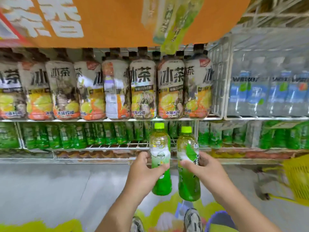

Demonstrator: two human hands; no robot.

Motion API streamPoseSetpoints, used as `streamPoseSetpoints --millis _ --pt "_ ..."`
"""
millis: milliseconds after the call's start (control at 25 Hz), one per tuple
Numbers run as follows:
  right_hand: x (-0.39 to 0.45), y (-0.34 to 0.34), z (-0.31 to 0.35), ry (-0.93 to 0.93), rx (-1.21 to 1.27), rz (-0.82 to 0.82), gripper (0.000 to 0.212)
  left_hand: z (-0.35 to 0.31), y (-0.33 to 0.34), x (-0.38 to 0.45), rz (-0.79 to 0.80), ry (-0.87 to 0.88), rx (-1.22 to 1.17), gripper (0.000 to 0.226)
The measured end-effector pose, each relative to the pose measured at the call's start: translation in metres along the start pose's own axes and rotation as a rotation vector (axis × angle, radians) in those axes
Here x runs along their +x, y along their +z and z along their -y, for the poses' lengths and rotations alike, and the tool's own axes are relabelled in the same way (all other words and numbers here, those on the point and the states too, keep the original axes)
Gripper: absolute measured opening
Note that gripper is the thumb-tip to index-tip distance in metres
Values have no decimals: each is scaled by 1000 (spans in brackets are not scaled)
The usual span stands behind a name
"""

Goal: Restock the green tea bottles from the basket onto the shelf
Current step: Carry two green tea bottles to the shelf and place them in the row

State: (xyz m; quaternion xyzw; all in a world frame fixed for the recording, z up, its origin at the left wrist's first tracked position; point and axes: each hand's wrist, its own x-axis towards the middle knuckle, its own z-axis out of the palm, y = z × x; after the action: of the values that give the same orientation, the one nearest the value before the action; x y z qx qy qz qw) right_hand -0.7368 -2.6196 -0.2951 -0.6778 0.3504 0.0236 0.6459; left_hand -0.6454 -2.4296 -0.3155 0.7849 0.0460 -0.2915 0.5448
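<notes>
Fingers (pixel 164 166) of the left hand (pixel 143 169) curl round the middle of one green tea bottle (pixel 160 158), and the right hand (pixel 203 166) wraps another green tea bottle (pixel 188 164) the same way, thumb across the label. Both bottles stand upright, side by side and just apart, lime caps up, held in front of the shelf (pixel 117 145).

That wire shelf runs the width of the scene on the far side. Its upper tier carries a row of large iced tea bottles (pixel 143 89) with lemon labels, under an orange banner (pixel 117 20). To the right sit shrink-wrapped packs of water (pixel 267 91). The lower tier holds ranks of green bottles (pixel 66 136), with a bare stretch of wire just left of the held pair.

At the right edge, on the floor, part of a yellow basket (pixel 299 178) shows. Near the bottom, two grey shoes (pixel 192 220) stand on a bright floor graphic (pixel 167 208).
</notes>
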Motion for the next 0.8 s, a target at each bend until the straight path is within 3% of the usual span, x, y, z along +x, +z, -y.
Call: streamPoseSetpoints --millis 360,440,560,600,680,800 --pt "108 31 -76 9 -2 -6 25 69 35 120 -74 45 -23 39" --pt "142 33 -85 -15 -21 -17 42 75 42 149 -101 78 24 46" --pt "194 41 -97 2 -38 -78 92 79 55 193 -187 118 97 46" --pt "209 42 -97 14 -103 -95 98 79 60 205 -201 123 109 46" --pt "237 40 -97 24 -227 -106 88 75 65 227 -209 132 134 42" --pt "269 38 -102 -76 -66 -51 83 76 69 256 -200 140 89 33"
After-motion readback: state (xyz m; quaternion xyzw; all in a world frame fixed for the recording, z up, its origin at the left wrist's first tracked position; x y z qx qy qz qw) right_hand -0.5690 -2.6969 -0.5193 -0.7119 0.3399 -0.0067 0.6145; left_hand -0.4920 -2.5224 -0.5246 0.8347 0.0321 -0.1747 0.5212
